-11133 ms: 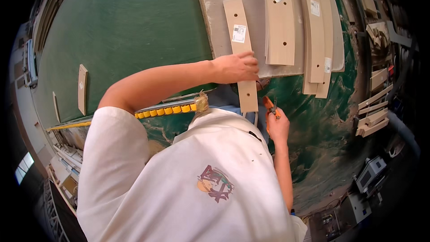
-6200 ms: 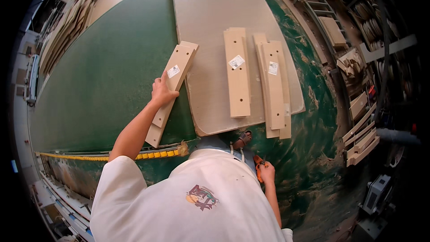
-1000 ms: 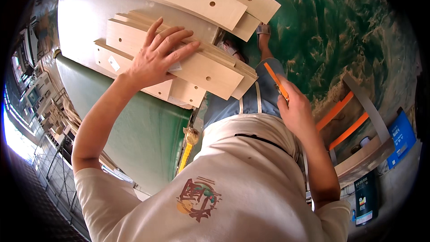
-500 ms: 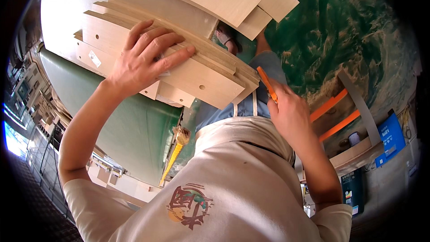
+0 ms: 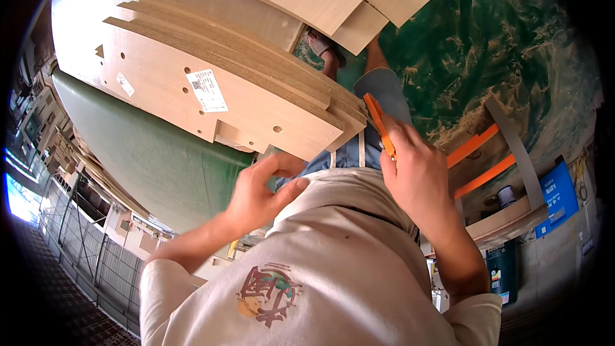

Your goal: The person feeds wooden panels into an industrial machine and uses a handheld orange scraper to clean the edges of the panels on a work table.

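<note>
A stack of long pale wooden panels point(image 5: 250, 106) with curved, raw brown edges lies in front of me. Drilled holes and a white label point(image 5: 207, 91) show on its light face. My left hand point(image 5: 259, 189) is off the stack, near its lower corner and in front of my waist, thumb and fingers apart and holding nothing. Closed around a slim orange hand tool point(image 5: 380, 125), my right hand point(image 5: 418, 170) is beside the stack's right end. The tool's far tip is close to the panel ends; its exact kind is not clear.
More pale panels with holes point(image 5: 359, 25) lie beyond, their ends jutting over a green floor point(image 5: 461, 45) strewn with dust. A green-covered surface point(image 5: 154, 154) is at the left. On the right are a rack with orange bars point(image 5: 483, 176), a blue box point(image 5: 558, 195) and a dark bin point(image 5: 503, 269).
My left hand has lifted off the panels and come back toward my waist, uncovering the white label. My right hand keeps the orange tool almost in place. The view has shifted slightly.
</note>
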Motion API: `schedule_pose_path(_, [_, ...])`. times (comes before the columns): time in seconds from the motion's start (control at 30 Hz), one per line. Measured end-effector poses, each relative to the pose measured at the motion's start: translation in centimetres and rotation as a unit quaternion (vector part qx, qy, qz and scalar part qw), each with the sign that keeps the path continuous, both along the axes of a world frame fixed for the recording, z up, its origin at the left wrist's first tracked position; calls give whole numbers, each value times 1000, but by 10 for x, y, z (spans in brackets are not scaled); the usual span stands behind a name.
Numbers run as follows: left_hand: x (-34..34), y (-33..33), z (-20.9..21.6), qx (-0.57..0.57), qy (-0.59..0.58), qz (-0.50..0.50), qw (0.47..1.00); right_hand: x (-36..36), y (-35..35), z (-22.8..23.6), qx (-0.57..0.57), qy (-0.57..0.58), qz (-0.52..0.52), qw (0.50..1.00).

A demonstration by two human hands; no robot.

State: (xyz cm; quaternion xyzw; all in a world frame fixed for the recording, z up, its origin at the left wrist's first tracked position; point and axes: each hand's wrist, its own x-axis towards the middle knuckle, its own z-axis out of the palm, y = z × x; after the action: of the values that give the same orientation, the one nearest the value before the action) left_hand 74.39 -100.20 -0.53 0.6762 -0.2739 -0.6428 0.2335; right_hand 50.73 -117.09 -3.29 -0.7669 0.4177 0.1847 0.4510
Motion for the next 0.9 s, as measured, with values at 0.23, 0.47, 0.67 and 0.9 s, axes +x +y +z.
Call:
schedule_pose_path(0.23, [-49,-24,-20,175,187,380,889,6,0,9,-25,8,33,999])
schedule_pose_path(0.47, [-41,-27,-24,164,201,392,883,7,1,8,3,19,34,999])
schedule_pose_path(0.67, [-41,-24,-28,155,222,419,867,4,4,2,11,19,26,999])
schedule_pose_path(0.9, [-39,-24,-26,156,220,419,867,-13,22,-47,5,44,-7,999])
